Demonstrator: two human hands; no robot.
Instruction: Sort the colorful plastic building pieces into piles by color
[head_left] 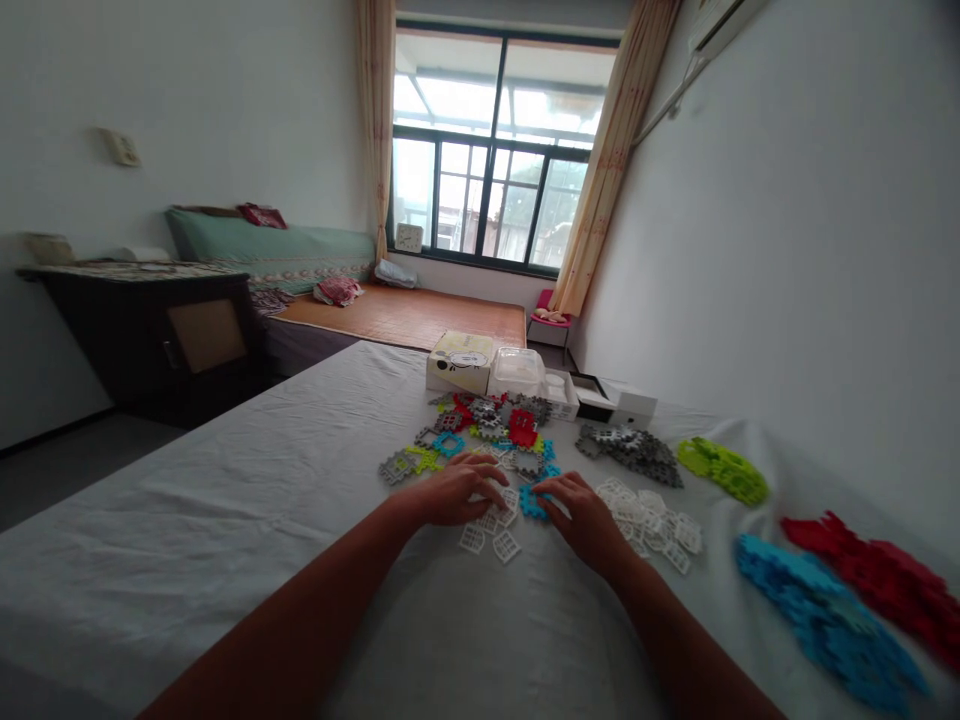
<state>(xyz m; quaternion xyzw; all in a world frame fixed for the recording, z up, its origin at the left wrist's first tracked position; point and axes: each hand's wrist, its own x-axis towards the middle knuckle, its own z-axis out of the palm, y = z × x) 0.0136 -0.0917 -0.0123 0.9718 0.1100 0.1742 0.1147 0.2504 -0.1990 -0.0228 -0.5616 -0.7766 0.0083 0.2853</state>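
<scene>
My left hand (466, 488) hovers over or rests on small white lattice window pieces (506, 545), its fingers curved and apart; nothing shows clearly in its grasp. Between the fingers and thumb of my right hand (581, 512) is a blue notched building piece (531, 503), held close to the sheet. Beyond both hands lies a mixed heap of notched plastic pieces, with a red piece (523, 427), a light-blue frame (449, 444) and a grey piece (397, 466) among them. A pile of white lattice pieces (651, 520) sits just right of my right hand.
Sorted piles lie to the right: grey (630, 452), lime green (721, 470), blue (825, 625) and red (874, 575). At the back stand a yellow-and-white box (459, 363), a clear plastic container (517, 371) and an open black box (592, 397). A white sheet (247, 520) covers the work surface.
</scene>
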